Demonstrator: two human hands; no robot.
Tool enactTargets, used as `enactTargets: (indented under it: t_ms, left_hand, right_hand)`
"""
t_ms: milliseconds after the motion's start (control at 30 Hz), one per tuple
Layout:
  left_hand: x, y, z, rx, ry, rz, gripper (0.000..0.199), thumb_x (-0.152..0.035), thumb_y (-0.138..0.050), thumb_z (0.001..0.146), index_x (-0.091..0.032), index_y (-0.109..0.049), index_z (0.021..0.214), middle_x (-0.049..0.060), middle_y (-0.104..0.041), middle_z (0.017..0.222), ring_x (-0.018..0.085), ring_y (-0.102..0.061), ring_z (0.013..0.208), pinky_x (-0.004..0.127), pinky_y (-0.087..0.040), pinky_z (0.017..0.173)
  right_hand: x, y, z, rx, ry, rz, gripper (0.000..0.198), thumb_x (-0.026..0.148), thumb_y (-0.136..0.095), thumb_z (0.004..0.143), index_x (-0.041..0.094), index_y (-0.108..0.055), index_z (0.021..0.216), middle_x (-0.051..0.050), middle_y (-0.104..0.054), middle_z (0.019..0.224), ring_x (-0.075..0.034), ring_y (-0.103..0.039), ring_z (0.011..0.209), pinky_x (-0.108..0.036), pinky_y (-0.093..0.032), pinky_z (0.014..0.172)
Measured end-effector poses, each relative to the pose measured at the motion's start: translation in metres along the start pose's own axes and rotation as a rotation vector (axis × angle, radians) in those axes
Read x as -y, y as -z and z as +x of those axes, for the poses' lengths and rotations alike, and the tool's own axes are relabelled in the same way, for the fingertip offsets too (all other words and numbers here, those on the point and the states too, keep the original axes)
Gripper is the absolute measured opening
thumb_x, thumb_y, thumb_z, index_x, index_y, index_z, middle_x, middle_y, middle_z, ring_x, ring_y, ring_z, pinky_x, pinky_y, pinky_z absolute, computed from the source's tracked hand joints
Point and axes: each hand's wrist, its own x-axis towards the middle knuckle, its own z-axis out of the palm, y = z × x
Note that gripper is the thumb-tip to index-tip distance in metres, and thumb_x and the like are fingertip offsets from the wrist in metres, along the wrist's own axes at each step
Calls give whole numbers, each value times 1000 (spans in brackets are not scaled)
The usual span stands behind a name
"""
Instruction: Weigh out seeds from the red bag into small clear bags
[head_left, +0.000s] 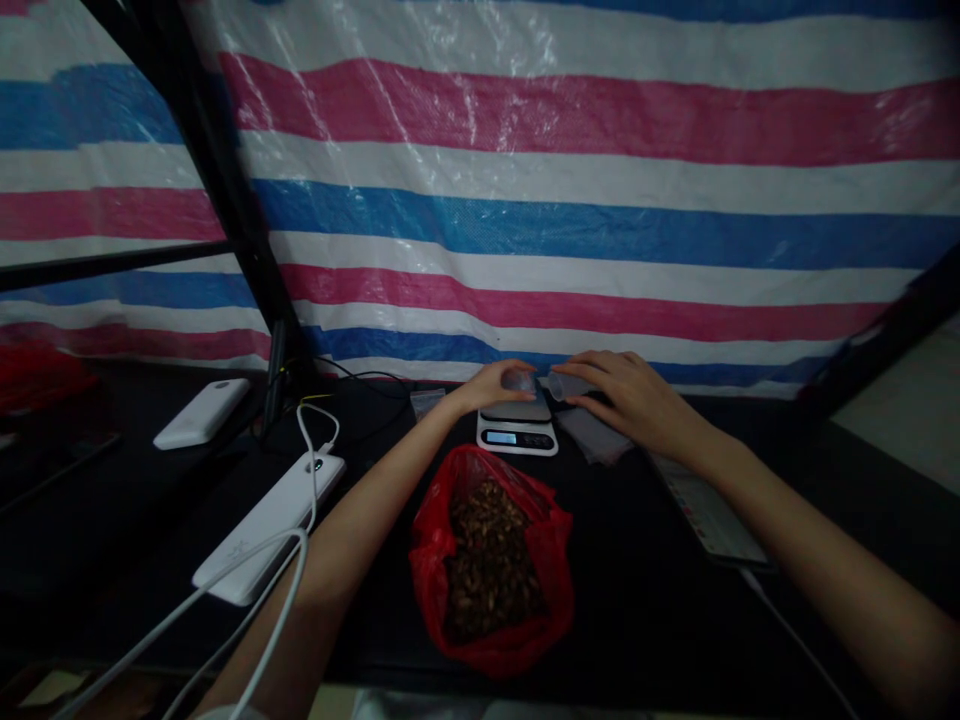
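My left hand (487, 387) curves its thumb and fingers round a small clear plastic cup (518, 381) at the weighing plate of a small white digital scale (517, 436). The scale's display is lit; its digits are too small to read. Just to the right, my right hand (626, 395) grips another clear plastic cup (564, 387), tilted on its side. Beneath that hand lie some translucent plastic bags (596, 438). Nearer to me stands an open red plastic bag (427, 560) filled with small brown dried pieces (491, 560), whose kind I cannot make out.
Two white power banks (202, 413) (262, 535) lie on the left of the black table (615, 610), with white cables (304, 560) running over my left forearm. A flat tablet-like device (712, 510) rests under my right forearm. Striped plastic sheeting (570, 230) hangs behind.
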Motion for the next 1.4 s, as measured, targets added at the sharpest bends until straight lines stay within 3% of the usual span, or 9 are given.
enactTargets:
  t_ms: [200,333,500,667,867,1000,1100,1200,1400]
  left_hand:
    - [22,-15,26,16,64,199,62,-33,-74,60,-13,-55,116,14,-58,119,27,-51,111,40,-34,99]
    - [5,-13,10,11,35,255,67,-39,-71,65,-15,-49,125,15,-48,132,28,-39,124,41,-25,105]
    - [-43,6,-51,123,34,310,46,-45,-55,80,-20,-56,119,8,-55,125,22,-47,119,31,-29,102]
    - [-75,10,-136,-38,314,376,46,-53,-51,80,-23,-61,113,5,-63,117,22,-54,113,27,-34,98]
    - [-88,-18,-212,-111,604,515,76,-60,-54,74,-19,-37,137,13,-39,140,30,-38,129,40,-25,107]
    - [-102,-32,-235,-116,702,438,61,-56,-51,78,-26,-46,131,8,-35,143,30,-34,131,45,-25,107]
    - [-108,-39,-246,-147,697,329,51,-51,-51,80,-32,-49,127,4,-34,144,28,-35,131,45,-27,107]
    - [-106,-53,-250,-245,636,170,57,-43,-59,77,-32,-44,131,3,-35,143,24,-35,131,42,-27,109]
    - [-96,-95,-237,-540,600,-240,63,-36,-54,82,-25,-31,139,4,-36,143,18,-31,133,35,-25,111]
  right_hand:
    - [-8,-1,-28,29,-64,66,36,33,-44,89,22,-50,123,-9,-58,116,-22,-53,108,-38,-40,84]
    - [-7,4,-47,40,-119,123,38,35,-46,89,22,-49,124,-9,-58,119,-23,-53,109,-38,-40,86]
    - [49,13,-58,81,-1,179,31,32,-48,89,23,-53,118,-6,-62,113,-20,-56,102,-36,-39,85]
    - [117,2,-54,131,216,252,29,30,-51,88,24,-54,116,-3,-65,107,-17,-57,96,-34,-38,81]
    - [119,-28,-40,134,247,144,25,18,-52,86,21,-56,110,-4,-65,103,-19,-57,90,-34,-37,73]
    - [114,-33,-35,181,283,59,21,10,-49,85,19,-59,101,-5,-66,93,-19,-58,81,-33,-37,67]
    - [119,-35,-36,215,313,68,19,9,-48,84,18,-59,97,-4,-67,88,-19,-59,79,-32,-38,66]
    - [126,-38,-36,238,328,119,18,9,-49,84,17,-60,96,-4,-67,89,-18,-60,80,-32,-40,70]
    - [133,-38,-30,289,318,174,19,8,-48,84,14,-60,97,-8,-68,94,-19,-63,85,-32,-45,72]
